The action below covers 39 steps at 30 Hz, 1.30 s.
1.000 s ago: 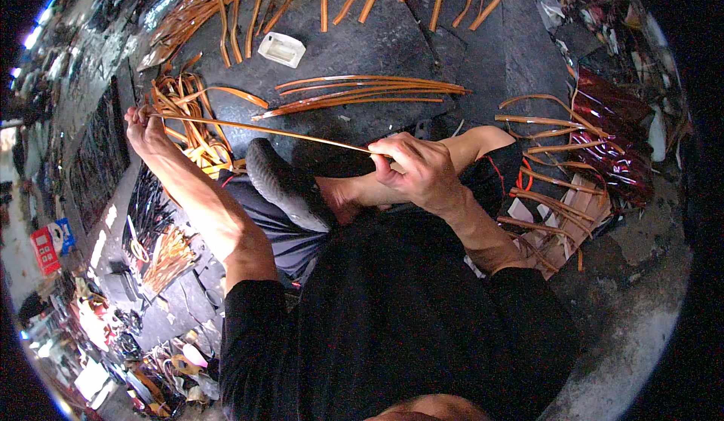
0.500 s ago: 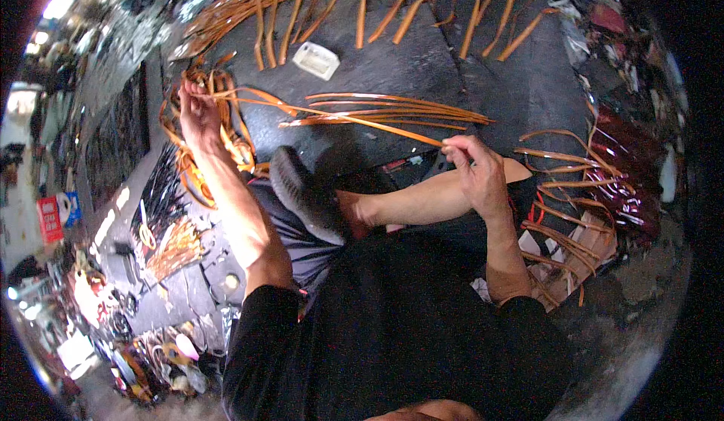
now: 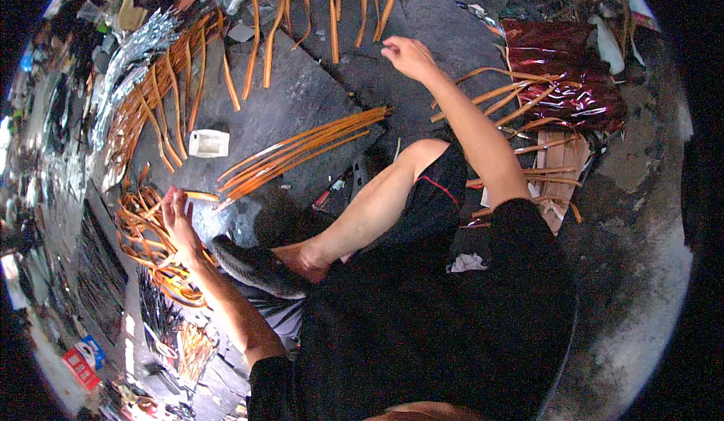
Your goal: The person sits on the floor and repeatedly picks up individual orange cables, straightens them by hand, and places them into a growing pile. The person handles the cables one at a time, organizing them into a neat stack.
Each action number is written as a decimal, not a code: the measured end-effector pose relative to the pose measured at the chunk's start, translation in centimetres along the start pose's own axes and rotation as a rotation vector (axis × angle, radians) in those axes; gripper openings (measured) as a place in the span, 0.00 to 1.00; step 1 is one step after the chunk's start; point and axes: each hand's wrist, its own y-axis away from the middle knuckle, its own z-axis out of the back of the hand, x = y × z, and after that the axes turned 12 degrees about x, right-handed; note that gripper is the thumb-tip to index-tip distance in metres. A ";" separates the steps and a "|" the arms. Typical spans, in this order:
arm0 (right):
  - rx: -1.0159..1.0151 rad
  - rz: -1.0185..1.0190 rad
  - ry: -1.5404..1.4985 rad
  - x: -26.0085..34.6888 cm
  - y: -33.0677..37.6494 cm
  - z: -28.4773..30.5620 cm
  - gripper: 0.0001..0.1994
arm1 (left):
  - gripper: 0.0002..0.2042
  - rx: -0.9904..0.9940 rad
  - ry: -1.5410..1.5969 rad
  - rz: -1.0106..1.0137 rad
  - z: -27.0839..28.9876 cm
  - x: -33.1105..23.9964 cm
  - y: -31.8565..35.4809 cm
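Observation:
My left hand (image 3: 178, 214) is open, fingers spread, at the edge of a tangled heap of orange-brown flat strips (image 3: 143, 217). A strip's end shows just beside its fingertips. Further right, my right hand (image 3: 409, 58) is raised over the dark floor, beyond the right end of a loose bundle of similar strips (image 3: 302, 146). Its fingers are loosely curled, with a small gap at the thumb, and no strip shows in them. The bundle lies slanting across the floor between my two hands, in front of my bent leg and dark shoe (image 3: 253, 266).
A small white plastic tray (image 3: 210, 143) lies left of the bundle. Single strips (image 3: 268, 44) are laid out along the far side, with more (image 3: 520, 93) at the right near a shiny dark-red sheet (image 3: 562, 74). Black strips (image 3: 154, 308) lie at the lower left.
The strip stretched between my hands has been let go. My right hand has moved away, out past the bundle's right end; my left fingers have spread. The whole view has turned.

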 end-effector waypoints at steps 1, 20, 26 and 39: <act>-0.016 -0.068 0.020 -1.1 -2.4 -0.8 0.15 | 0.21 0.039 0.003 0.012 -0.4 -0.5 0.1; 0.321 0.171 0.754 -5.7 -13.1 0.8 0.16 | 0.19 -0.034 -0.152 0.017 -2.0 -1.9 4.2; 0.263 0.192 0.594 -6.1 -8.5 2.2 0.29 | 0.17 0.010 -0.177 -0.016 -4.5 -3.4 3.8; -0.010 0.458 0.180 3.0 6.6 0.9 0.08 | 0.29 0.568 -0.761 -0.106 -37.6 -7.2 -6.2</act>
